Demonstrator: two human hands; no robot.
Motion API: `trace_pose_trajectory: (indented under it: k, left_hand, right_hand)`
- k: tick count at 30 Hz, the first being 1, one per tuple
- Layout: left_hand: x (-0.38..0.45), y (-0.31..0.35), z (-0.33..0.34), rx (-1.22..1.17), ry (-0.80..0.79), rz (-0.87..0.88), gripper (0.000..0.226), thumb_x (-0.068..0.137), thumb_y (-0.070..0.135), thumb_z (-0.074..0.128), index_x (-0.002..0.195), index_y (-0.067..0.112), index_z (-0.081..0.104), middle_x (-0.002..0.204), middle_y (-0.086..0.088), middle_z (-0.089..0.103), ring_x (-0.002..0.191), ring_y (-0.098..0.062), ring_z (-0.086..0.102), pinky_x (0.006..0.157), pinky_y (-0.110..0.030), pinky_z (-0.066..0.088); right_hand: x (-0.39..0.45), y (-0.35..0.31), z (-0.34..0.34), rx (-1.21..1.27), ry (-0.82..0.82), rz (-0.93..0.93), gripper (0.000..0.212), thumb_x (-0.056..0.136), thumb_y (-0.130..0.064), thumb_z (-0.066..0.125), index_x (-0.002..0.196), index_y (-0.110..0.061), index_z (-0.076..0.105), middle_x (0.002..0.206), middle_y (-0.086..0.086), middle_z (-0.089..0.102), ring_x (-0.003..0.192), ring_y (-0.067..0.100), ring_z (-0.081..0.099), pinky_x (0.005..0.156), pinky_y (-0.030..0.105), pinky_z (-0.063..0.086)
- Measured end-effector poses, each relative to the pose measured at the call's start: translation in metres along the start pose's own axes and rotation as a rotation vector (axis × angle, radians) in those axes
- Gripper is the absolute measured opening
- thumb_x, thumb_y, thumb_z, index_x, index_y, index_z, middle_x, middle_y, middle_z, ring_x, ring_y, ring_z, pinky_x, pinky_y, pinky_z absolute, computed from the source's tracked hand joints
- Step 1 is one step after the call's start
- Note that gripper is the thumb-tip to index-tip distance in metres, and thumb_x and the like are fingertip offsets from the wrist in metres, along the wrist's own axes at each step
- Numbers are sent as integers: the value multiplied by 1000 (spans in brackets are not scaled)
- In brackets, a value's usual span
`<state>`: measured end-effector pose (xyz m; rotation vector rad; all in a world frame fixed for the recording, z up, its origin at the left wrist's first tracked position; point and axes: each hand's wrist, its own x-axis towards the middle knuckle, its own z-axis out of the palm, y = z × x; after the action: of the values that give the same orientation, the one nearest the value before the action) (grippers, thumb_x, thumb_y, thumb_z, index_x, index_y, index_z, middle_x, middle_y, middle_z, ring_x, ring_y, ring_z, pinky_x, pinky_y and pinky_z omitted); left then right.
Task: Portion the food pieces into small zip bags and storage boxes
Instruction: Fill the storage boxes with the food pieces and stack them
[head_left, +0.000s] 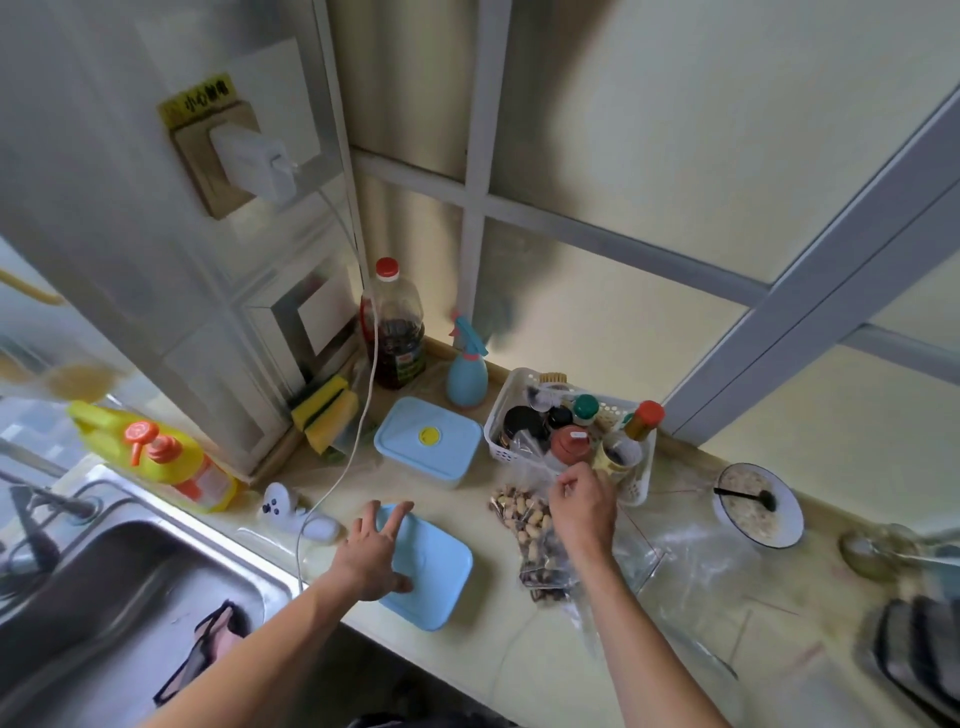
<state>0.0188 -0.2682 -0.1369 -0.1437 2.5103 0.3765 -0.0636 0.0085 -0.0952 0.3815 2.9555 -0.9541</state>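
Observation:
A light blue storage box (436, 571) with its lid on sits near the counter's front edge. My left hand (371, 553) lies on its left side, fingers spread flat over the lid. A second blue lidded box (428, 441) with a yellow dot stands behind it. To the right lies a clear plastic bag of nuts (535, 540), pale and dark pieces showing through. My right hand (584, 506) hovers over the bag's far end, fingers curled at the plastic; whether it pinches the bag is unclear.
A white basket of condiment jars (519, 395) stands just behind my right hand. A steel sink (130, 587) is at left, a bowl with a black spoon (758, 506) at right. A white cable (337, 478), spray bottle (466, 371) and oil bottle (395, 332) line the back.

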Motion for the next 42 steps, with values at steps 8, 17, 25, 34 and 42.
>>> trace_pose_trajectory:
  k: [8,17,25,34,42]
  left_hand:
    - [-13,6,12,-86,92,-66,126,67,71,76,158,37,-4,163,-14,1,151,-36,12,119,-49,23]
    - [-33,33,-48,-827,349,369,71,79,58,77,140,31,52,145,14,48,132,0,44,112,-25,33]
    - [-49,44,-60,-1306,165,231,48,101,38,57,94,-10,63,91,-21,75,79,-30,72,79,-45,57]
    - [-43,39,-58,-1393,112,32,51,105,44,46,93,3,74,87,-11,75,73,-21,70,69,-29,54]
    - [-31,40,-46,-907,594,-96,58,95,36,61,141,10,37,122,-7,55,108,-20,58,94,-36,50]
  right_hand:
    - [-23,-35,-12,282,-170,-29,9,106,-20,41,98,-20,46,89,-4,72,78,21,70,65,43,57]
    - [-36,-79,-31,699,-453,-236,5,100,-7,56,95,-6,56,82,19,75,75,33,74,78,45,61]
    - [-52,-64,-10,893,-713,76,44,91,-50,70,128,-26,65,125,3,71,120,27,67,98,46,54]
    - [-75,-65,5,696,-639,58,26,104,-26,58,96,-19,81,94,0,81,95,17,76,76,20,57]
    - [-74,-64,20,593,-467,92,38,106,-41,51,91,-16,75,89,1,78,86,14,74,78,30,59]
